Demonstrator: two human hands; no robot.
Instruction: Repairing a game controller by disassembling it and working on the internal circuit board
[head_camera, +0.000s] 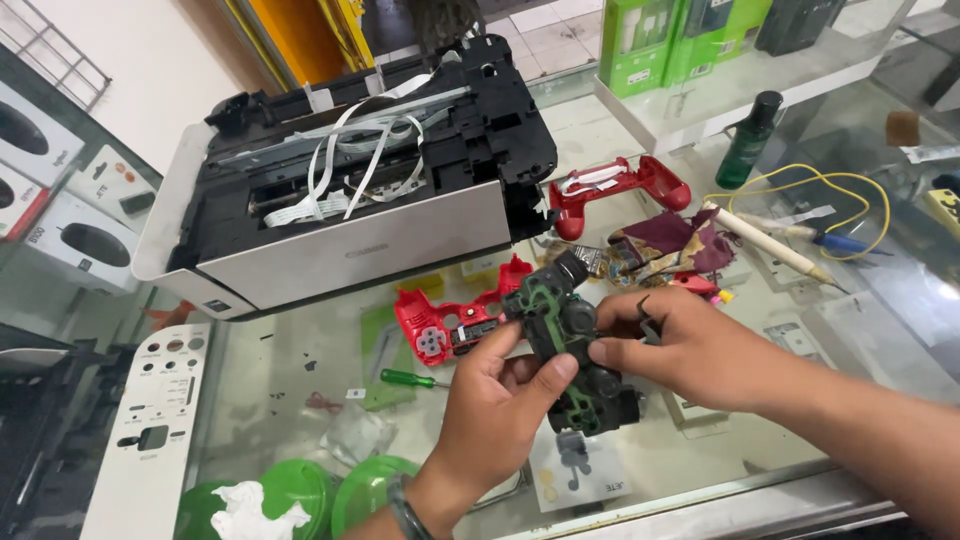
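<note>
You work over a glass tabletop (300, 390) with bare room near its front edge. Your left hand (495, 410) and right hand (690, 350) both close their grip on one black game controller frame (570, 350) with a green sheet on it. Two red shells (450, 322) (620, 190) lie past your grip. Behind them sits one open printer (350, 170), hard and boxy.

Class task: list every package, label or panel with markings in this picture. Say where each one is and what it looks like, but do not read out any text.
Green boxes: top, on a clear shelf; upright, green and white.
Mouse boxes: left edge; white, with black mouse pictures.
White panel: lower left; long, with holes and small icons.
Printer label: small, grey, on the printer's white front.
Paper slip: under the hands; white, grey drawing.
</note>
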